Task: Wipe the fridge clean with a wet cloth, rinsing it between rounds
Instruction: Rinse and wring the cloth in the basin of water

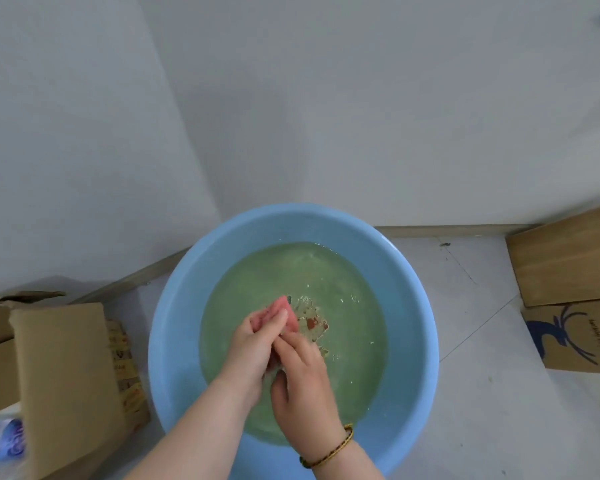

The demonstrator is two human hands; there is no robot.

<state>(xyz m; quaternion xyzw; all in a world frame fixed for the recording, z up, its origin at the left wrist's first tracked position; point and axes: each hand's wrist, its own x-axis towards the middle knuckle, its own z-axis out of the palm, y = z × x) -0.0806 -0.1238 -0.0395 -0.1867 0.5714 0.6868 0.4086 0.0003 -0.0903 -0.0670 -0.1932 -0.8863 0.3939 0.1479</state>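
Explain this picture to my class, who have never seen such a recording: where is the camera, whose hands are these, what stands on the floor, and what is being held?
There is no machine here. A person wears one wide-angle camera on the head, so you look down as they do. The arm from the lower left ends in the left hand. The other arm ends in the right hand, with a braided bracelet at the wrist. On the tiled floor stands a blue basin of cloudy greenish water. Both hands grip a pink cloth, which is partly in the water. This looks like the rinsing step. A cardboard box stands on the left and other boxes on the right.
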